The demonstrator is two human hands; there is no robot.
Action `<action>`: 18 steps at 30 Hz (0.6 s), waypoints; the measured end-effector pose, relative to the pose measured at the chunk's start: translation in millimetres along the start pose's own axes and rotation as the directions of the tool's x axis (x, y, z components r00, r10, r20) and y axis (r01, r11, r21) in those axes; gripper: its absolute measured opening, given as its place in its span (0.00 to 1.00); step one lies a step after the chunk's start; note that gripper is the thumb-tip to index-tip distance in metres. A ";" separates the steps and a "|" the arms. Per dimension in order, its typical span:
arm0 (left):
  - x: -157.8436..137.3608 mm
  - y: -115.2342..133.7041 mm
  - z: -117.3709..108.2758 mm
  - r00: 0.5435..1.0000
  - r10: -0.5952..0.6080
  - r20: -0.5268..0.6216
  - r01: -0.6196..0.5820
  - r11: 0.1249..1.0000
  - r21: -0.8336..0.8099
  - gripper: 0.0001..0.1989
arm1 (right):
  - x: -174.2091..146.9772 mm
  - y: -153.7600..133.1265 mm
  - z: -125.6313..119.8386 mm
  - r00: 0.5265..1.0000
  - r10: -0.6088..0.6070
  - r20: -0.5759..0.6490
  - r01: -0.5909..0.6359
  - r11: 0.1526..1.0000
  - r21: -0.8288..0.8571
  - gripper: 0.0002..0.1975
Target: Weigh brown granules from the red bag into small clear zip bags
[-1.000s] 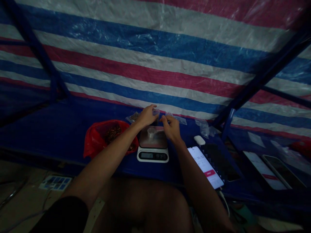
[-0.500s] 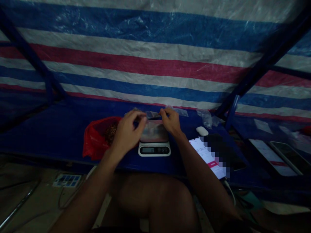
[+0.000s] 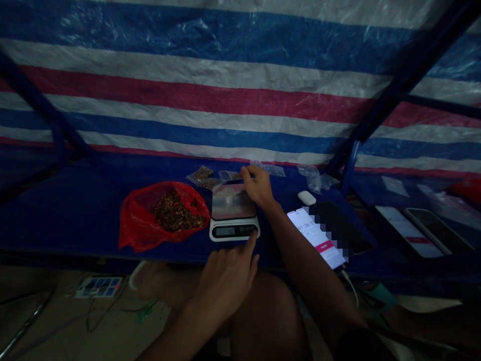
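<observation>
Striped red/white/blue tarp [image 3: 225, 93] hangs at 12 o'clock behind a dark-blue tabletop [image 3: 86, 200]; lighting's dim. White digital scale [image 3: 235, 215] sits near ctr on the tabletop, its readout lit but too blurry for me to read. Smth see-through, a clear item [image 3: 228, 197], is on its pan; can't ID it.

L hand [image 3: 227, 273] comes in from 7 o'clock, holding nothing: index stretched out, thumb apart, other fingers curled. Index tip's at the R end of the btn panel; can't tell if it's pressing.

R hand [image 3: 258, 184], at the scale's 1 o'clock, has thumb + index pinched tight on what I see as the edge of a small clear bag [image 3: 228, 176], just past the pan.

Rel. to scale: red plastic bag [image 3: 137, 225] w/ brown bits [image 3: 175, 213] at 9 o'clock, right beside it; filled clear packet [image 3: 202, 174] at 11; white case [image 3: 307, 198] and lit phone [image 3: 313, 235] around 3.
</observation>
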State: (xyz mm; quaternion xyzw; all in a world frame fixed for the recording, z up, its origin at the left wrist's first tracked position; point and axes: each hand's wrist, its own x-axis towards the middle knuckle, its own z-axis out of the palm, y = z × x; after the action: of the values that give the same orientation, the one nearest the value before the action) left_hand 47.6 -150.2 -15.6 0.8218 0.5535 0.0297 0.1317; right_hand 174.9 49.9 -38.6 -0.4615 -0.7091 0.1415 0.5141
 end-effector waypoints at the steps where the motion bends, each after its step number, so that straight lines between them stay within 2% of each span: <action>1: -0.1 1.5 -0.8 1.000 -0.003 0.007 0.003 1.000 0.013 0.29 | 0.1 -0.1 -0.2 1.000 0.001 -0.001 -0.001 1.000 0.001 0.20; 9: 9.6 9.4 -6.2 0.999 0.017 0.036 -0.021 0.993 0.118 0.30 | -0.1 0.4 0.5 1.000 -0.006 0.011 0.005 1.000 0.007 0.20; 14: 19.0 12.3 -7.3 0.999 0.046 -0.008 -0.046 0.996 0.075 0.29 | -0.7 1.4 0.7 1.000 -0.003 0.004 0.003 1.000 0.017 0.20; 18: 13.3 12.9 -5.9 1.000 0.023 -0.010 -0.022 0.996 0.081 0.29 | -0.7 0.1 0.1 1.000 -0.016 0.011 0.016 1.000 0.006 0.19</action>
State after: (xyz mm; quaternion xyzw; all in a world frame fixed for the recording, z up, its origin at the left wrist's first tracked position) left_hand 63.2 -141.5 -7.9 0.8326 0.5455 0.0132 0.0951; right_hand 174.9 49.4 -39.2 -0.4536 -0.7152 0.1420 0.5124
